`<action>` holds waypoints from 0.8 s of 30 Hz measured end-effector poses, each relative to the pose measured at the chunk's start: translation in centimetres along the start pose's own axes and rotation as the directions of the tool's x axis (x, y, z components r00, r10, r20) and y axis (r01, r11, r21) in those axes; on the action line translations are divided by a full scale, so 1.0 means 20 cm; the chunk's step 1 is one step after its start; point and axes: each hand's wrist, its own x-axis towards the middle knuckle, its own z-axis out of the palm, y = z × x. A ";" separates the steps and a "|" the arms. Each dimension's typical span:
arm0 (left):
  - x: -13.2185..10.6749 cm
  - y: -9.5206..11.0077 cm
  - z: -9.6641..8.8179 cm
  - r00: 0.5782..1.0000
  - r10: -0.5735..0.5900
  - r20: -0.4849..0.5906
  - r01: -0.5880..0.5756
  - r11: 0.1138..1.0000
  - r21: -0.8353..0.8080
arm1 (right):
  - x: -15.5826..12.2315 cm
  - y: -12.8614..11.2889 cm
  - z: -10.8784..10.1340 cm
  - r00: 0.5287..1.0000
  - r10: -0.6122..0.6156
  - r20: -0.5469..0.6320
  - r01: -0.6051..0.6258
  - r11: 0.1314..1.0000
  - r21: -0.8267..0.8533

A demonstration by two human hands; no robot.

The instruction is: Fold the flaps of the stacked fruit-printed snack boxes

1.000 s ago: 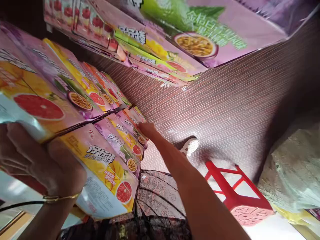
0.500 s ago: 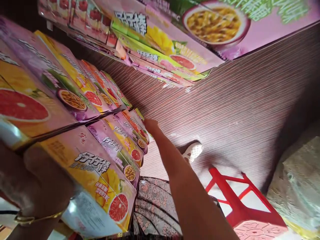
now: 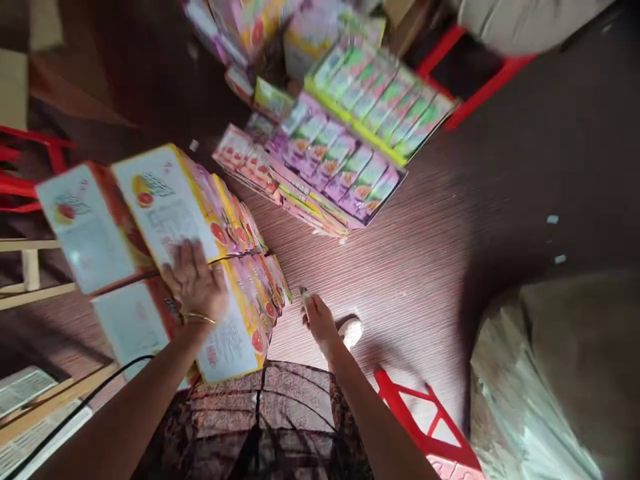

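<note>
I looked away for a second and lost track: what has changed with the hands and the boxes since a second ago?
The right hand has come off the far end of the lower box row and now hangs beside it, apart. The view has pulled back, showing more packs on the floor. The left hand stays pressed flat on the stacked fruit-print boxes, and the red stool is unmoved.

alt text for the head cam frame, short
A person's left hand rests flat on stacked fruit-print boxes, while the right hand reaches beside them above a wooden floor. More boxes in rows lie ahead, a red stool nearby.
</note>
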 end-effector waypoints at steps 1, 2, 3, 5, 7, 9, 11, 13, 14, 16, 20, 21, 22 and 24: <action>0.01 0.00 -0.01 0.999 -0.027 0.033 0.029 0.999 -0.037 | -0.08 -0.09 0.01 1.000 -0.023 -0.021 0.026 0.986 0.162; 0.01 0.00 -0.03 0.997 -0.043 0.056 0.047 0.996 -0.078 | -0.17 -0.19 0.03 0.998 -0.046 -0.050 0.059 0.950 0.306; 0.02 0.00 -0.04 0.996 -0.053 0.071 0.061 0.991 -0.121 | -0.25 -0.28 0.05 0.994 -0.073 -0.081 0.100 0.904 0.417; 0.02 -0.04 -0.09 0.994 -0.063 0.094 0.083 0.972 -0.220 | -0.38 -0.46 0.12 0.983 -0.133 -0.125 0.181 0.814 0.552; 0.02 -0.09 -0.17 0.991 -0.061 0.116 0.098 0.935 -0.341 | -0.47 -0.64 0.23 0.981 -0.171 -0.094 0.191 0.750 0.633; -0.01 -0.16 -0.31 0.980 -0.081 0.180 0.159 0.863 -0.480 | -0.53 -0.79 0.38 0.986 -0.167 -0.013 0.133 0.736 0.664; -0.05 -0.22 -0.48 0.900 -0.153 0.409 0.388 0.707 -0.591 | -0.57 -0.89 0.56 0.981 -0.174 0.082 0.080 0.758 0.648; -0.10 -0.30 -0.66 0.670 -0.154 0.727 0.718 0.384 -0.580 | -0.59 -0.94 0.76 0.954 -0.204 0.218 0.040 0.810 0.584; -0.13 -0.35 -0.74 0.548 -0.108 0.829 0.830 0.194 -0.523 | -0.60 -0.95 0.86 0.927 -0.222 0.302 0.029 0.846 0.533; -0.18 -0.48 -0.86 0.441 -0.028 0.897 0.891 -0.105 -0.441 | -0.60 -0.95 1.04 0.863 -0.253 0.437 0.080 0.923 0.377; -0.21 -0.88 -0.96 0.564 -0.152 0.812 0.772 -0.253 -0.583 | -0.50 -1.06 1.35 0.844 -0.368 0.391 0.436 0.895 -0.098; -0.19 -0.99 -0.96 0.602 -0.235 0.763 0.723 -0.244 -0.646 | -0.45 -1.11 1.43 0.838 -0.419 0.349 0.512 0.825 -0.238; -0.17 -1.10 -0.94 0.622 -0.334 0.708 0.688 -0.199 -0.698 | -0.39 -1.17 1.50 0.819 -0.480 0.315 0.572 0.731 -0.373; -0.10 -1.29 -0.89 0.602 -0.516 0.610 0.682 -0.065 -0.728 | -0.26 -1.27 1.64 0.750 -0.601 0.277 0.623 0.501 -0.601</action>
